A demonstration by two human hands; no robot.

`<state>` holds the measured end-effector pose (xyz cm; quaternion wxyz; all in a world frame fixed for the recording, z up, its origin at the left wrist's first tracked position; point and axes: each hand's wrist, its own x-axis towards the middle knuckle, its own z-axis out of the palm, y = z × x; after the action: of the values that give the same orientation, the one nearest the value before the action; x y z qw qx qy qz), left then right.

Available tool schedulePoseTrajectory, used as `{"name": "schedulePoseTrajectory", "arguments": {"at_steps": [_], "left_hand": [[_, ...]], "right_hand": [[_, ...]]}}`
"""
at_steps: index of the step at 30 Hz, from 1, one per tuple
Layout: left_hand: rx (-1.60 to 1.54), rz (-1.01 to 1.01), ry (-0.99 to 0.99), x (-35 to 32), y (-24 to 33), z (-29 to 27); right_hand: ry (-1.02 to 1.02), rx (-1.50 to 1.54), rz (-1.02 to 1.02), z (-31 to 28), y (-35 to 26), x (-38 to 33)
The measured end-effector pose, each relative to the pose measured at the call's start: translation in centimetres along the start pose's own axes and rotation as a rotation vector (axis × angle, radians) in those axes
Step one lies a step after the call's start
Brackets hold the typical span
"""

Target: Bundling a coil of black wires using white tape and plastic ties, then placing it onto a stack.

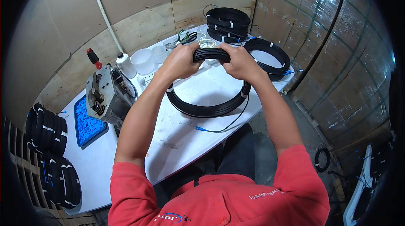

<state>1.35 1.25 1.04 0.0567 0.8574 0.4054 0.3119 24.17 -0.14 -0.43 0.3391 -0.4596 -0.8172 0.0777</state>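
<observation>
Both my hands grip the far side of a coil of black cable (206, 111), tilted up from the white table. My left hand (184, 60) is closed round the coil's upper left, and my right hand (238, 62) round its upper right, with a short stretch of cable showing between them. White tape bands the coil at its left and right sides. From the coil's right a loose cable end runs down to a blue connector (201, 128) near the table's front edge. Some of my fingertips are hidden behind the cable.
Stacked black coils (228, 23) and a flatter coil (270, 57) lie at the far right. To the left stand a metal machine (110, 93), a blue tray of small blue parts (90, 118), a white bottle (125, 65) and more coils (61, 179). Wrapped cartons (325, 44) line the right.
</observation>
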Motion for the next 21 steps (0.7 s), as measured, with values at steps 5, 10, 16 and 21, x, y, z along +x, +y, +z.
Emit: {"name": "schedulePoseTrajectory", "arguments": {"at_steps": [5,10,16,21], "left_hand": [[0.059,-0.110,-0.070,0.0,-0.2,-0.4],[0.077,-0.123,-0.084,0.3,0.3,-0.1],[0.028,-0.164,-0.131,0.5,1.6,-0.8],[0.066,-0.126,-0.101,0.6,0.9,-0.2]], "right_hand": [[-0.009,-0.110,0.078,0.5,-1.1,0.4],[0.041,-0.153,0.046,0.7,0.0,0.2],[0.095,-0.195,0.038,1.0,-0.2,-0.4],[0.112,-0.197,0.042,0.8,-0.7,-0.5]]}}
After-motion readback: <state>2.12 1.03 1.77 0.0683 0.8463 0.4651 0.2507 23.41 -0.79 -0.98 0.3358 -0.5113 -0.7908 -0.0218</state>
